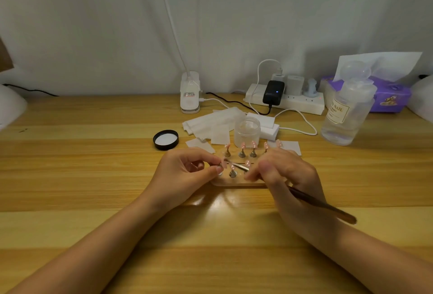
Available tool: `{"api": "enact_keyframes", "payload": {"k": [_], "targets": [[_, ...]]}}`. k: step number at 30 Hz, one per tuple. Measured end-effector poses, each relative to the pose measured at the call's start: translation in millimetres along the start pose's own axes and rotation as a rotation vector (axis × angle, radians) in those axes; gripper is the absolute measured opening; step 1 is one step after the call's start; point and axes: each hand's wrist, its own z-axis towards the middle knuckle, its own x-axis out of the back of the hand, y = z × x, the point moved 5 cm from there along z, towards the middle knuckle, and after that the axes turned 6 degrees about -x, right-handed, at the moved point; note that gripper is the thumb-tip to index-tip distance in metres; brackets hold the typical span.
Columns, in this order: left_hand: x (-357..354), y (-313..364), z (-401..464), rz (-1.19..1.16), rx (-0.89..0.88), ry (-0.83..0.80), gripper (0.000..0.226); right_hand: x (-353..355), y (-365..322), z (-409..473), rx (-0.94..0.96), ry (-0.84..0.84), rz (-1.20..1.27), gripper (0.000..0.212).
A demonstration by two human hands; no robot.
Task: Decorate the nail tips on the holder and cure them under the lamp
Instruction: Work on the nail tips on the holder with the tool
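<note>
A clear holder board (234, 182) lies on the wooden desk with several pink nail tips on small metal stands (242, 149). My left hand (187, 171) pinches one pink nail tip (224, 164) on its stand between thumb and forefinger, just above the board's left end. My right hand (285, 176) grips a thin brush with a brown handle (323, 204). Its metal ferrule (239, 166) points left, and the brush end touches the pinched tip. The right hand hides the board's right part.
Behind the board stand an open frosted jar (247, 130), its black lid (166, 139), white wipes (210, 122) and a sponge block (269, 125). A clip lamp base (190, 93), power strip (284, 100), clear liquid bottle (344, 115) and purple tissue pack (389, 96) line the back.
</note>
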Motion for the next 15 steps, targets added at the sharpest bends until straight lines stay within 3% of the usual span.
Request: {"api": "enact_keyframes", "payload": {"k": [3,7,15], "targets": [[-0.4,-0.7,0.2,-0.004,0.004,0.003,0.020,-3.2,0.1,2.3,-0.013,-0.026,-0.045,0.040],[-0.9,0.1,0.4,0.000,-0.016,-0.011,0.018,-1.5,0.7,-2.1,0.003,-0.024,0.028,0.054],[-0.3,-2.3,1.8,0.028,-0.050,-0.018,0.022,-2.7,2.2,-2.1,-0.028,-0.038,0.029,0.055]]}}
